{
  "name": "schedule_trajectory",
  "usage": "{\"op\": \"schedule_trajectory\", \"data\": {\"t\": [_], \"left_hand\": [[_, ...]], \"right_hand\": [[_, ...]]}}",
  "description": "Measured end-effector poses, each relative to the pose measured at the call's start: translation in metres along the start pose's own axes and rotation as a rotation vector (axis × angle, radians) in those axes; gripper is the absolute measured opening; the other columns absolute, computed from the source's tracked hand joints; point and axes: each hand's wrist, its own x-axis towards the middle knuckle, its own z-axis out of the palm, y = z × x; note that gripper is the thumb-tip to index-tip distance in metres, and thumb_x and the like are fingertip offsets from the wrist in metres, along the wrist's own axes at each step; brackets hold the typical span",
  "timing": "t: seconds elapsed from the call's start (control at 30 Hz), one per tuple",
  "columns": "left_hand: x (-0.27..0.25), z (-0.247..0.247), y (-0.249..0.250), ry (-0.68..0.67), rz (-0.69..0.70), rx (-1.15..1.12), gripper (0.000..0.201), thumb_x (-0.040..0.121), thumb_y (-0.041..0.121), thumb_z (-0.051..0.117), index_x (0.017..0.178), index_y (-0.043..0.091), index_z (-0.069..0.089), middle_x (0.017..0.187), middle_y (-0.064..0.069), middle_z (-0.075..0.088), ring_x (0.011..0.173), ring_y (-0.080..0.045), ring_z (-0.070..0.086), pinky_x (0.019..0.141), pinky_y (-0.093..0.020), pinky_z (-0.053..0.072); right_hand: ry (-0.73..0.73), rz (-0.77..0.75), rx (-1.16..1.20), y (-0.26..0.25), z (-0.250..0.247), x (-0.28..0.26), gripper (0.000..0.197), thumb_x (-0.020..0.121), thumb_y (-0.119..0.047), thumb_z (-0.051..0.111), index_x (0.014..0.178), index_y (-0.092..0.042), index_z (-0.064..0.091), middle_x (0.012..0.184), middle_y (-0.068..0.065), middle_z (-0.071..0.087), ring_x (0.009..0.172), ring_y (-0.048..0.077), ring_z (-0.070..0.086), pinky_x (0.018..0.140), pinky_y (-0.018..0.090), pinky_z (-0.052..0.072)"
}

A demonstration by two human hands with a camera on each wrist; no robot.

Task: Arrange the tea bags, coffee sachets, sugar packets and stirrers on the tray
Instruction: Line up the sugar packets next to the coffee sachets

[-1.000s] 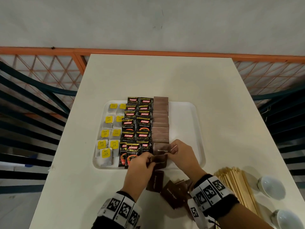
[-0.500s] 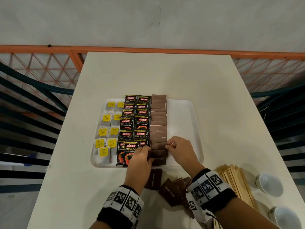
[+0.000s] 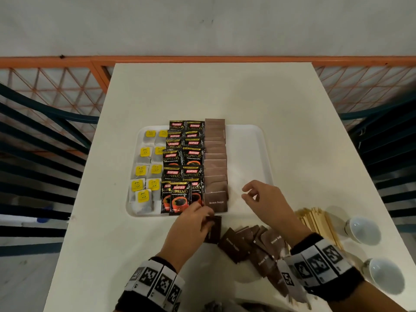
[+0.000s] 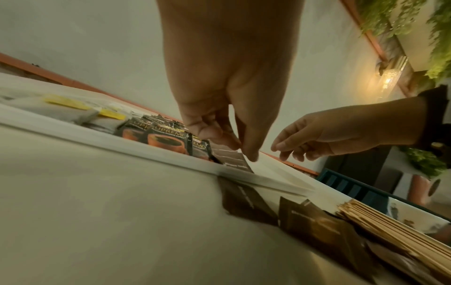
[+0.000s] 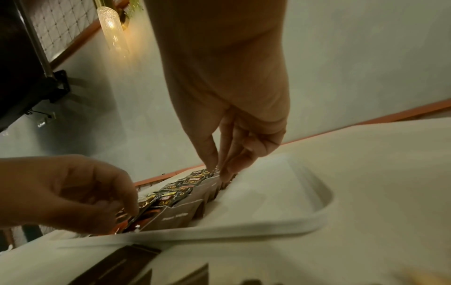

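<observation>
Two white cups [image 3: 362, 229] [image 3: 385, 275] stand near the white table's [image 3: 225, 95] right edge, an orange railing [image 3: 56, 61] behind it.

Head view: high, looking forward and down over the table [image 3: 281, 113] and tray [image 3: 247, 140]. Wrist views: low, close to the table, each facing along its hand toward the tray's near rim, which all three share.

Left hand [image 3: 191, 224] low, fingers curled, right hand [image 3: 265, 199] raised — fingers loosely spread
</observation>
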Motion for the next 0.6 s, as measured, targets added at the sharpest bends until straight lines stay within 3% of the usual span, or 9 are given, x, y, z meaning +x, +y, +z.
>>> {"op": "schedule_trajectory", "data": {"t": [0.1,0.17,0.27,0.33,0.43,0.6], "left_hand": [[-0.010,0.004,-0.002,-0.111,0.047,0.048,0.035,0.091,0.020,0.053,0.126,0.025,0.054,0.121,0.004,0.050,0.105,-0.009,0.049,0.091,-0.013,0.036],[-0.014,0.006,-0.003,-0.135,0.063,0.109,0.040,0.092,0.021,0.051,0.131,0.028,0.049,0.126,0.003,0.048,0.110,-0.011,0.049,0.093,-0.015,0.036],[-0.014,0.007,-0.005,-0.154,0.087,0.186,0.050,0.093,0.022,0.050,0.141,0.028,0.037,0.131,-0.001,0.044,0.114,-0.016,0.048,0.096,-0.021,0.038],[-0.012,0.006,-0.005,-0.184,0.084,0.209,0.056,0.092,0.023,0.050,0.144,0.028,0.030,0.129,-0.003,0.042,0.111,-0.016,0.047,0.094,-0.023,0.040],[-0.011,0.003,-0.003,-0.215,0.121,0.268,0.055,0.093,0.026,0.049,0.144,0.026,0.031,0.121,-0.002,0.041,0.105,-0.015,0.046,0.090,-0.023,0.042],[-0.017,0.001,-0.005,-0.220,0.138,0.314,0.047,0.091,0.031,0.052,0.137,0.021,0.044,0.128,0.000,0.040,0.114,-0.015,0.039,0.100,-0.025,0.035]], "right_hand": [[-0.095,-0.076,-0.106,0.008,-0.003,-0.029,0.022,0.089,-0.037,0.056,0.106,-0.024,0.060,0.089,-0.012,0.057,0.075,0.001,0.049,0.071,0.014,0.038],[-0.175,-0.158,-0.205,0.012,0.004,-0.047,0.032,0.087,-0.046,0.054,0.112,-0.026,0.057,0.103,-0.010,0.057,0.092,0.004,0.047,0.084,0.018,0.040],[-0.273,-0.215,-0.373,0.014,0.018,-0.061,0.051,0.083,-0.054,0.053,0.127,-0.028,0.046,0.126,-0.006,0.047,0.116,0.012,0.038,0.103,0.029,0.030],[-0.287,-0.179,-0.488,0.014,0.027,-0.065,0.055,0.083,-0.053,0.053,0.130,-0.027,0.042,0.131,-0.003,0.041,0.122,0.018,0.034,0.106,0.035,0.025],[-0.239,-0.142,-0.561,0.010,0.034,-0.067,0.044,0.084,-0.044,0.054,0.123,-0.024,0.044,0.129,0.001,0.041,0.120,0.020,0.035,0.106,0.038,0.027],[-0.235,-0.177,-0.445,0.001,0.036,-0.067,0.027,0.086,-0.029,0.054,0.111,-0.025,0.044,0.120,-0.003,0.048,0.114,0.017,0.040,0.104,0.034,0.026]]}}
